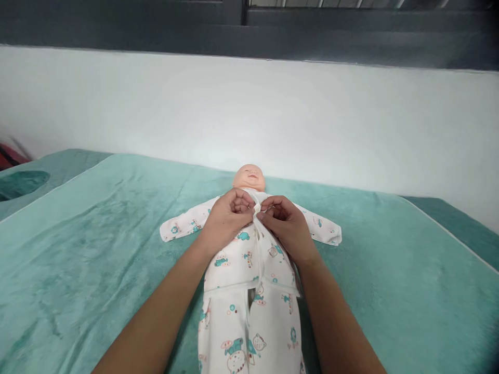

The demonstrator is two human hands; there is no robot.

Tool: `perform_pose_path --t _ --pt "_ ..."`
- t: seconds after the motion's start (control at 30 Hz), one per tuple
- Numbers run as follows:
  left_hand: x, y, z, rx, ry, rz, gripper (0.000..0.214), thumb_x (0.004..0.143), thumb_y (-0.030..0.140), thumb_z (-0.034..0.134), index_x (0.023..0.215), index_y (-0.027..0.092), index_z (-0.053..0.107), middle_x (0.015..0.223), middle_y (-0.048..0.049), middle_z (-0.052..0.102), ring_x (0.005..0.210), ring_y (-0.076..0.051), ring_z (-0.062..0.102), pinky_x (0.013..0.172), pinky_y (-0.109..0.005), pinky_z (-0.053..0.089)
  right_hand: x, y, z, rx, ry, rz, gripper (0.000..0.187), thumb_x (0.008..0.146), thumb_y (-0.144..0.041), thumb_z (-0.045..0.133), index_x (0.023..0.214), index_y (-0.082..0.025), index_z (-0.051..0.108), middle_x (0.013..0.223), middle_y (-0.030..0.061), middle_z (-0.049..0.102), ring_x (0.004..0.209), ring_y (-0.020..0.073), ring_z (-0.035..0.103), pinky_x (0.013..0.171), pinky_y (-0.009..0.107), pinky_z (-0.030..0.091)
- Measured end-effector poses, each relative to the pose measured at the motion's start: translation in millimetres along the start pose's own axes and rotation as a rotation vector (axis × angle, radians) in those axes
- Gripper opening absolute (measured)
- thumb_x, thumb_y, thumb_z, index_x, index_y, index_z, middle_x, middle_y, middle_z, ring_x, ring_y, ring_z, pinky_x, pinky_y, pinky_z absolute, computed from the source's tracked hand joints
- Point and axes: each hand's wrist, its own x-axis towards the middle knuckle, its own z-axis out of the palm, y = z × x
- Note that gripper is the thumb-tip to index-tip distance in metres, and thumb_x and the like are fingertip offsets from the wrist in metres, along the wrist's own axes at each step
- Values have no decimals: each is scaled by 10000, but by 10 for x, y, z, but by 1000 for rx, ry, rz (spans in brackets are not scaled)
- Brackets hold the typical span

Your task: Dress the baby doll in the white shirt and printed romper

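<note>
A baby doll lies on its back, dressed in a white baby jacket printed with small animals. Its sleeves spread out to both sides. At the upper chest my left hand pinches one front edge of the jacket. Close beside it, my right hand pinches the opposite edge, thumb and finger near the middle opening. Whatever fastener sits between the fingertips is too small to make out. Matching white pants cover the doll's legs below the jacket, with a small gap at the waist.
A teal blanket with soft wrinkles lies under the doll. Behind its head rises a white wall, with a dark window frame above. Something red shows at the far left edge.
</note>
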Motion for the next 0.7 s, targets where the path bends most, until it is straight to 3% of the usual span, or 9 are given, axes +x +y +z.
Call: perform_pose_path --t 0.43,0.7 --pt "3 0 4 -65 -10 -20 104 751 178 632 816 197 553 655 57 478 575 -70 443 536 -188 376 6 -52 -17 15 -18 31 224 773 -389 731 883 -217 637 619 -60 502 557 92 408 521 238 302" --pt "0 4 -13 -32 -18 12 124 799 288 648 873 189 638 644 37 506 606 -93 497 575 -206 398 -6 -86 0 -33 16 28 244 794 -436 701 826 -206 626 658 -34 520 578 102 413 499 236 289"
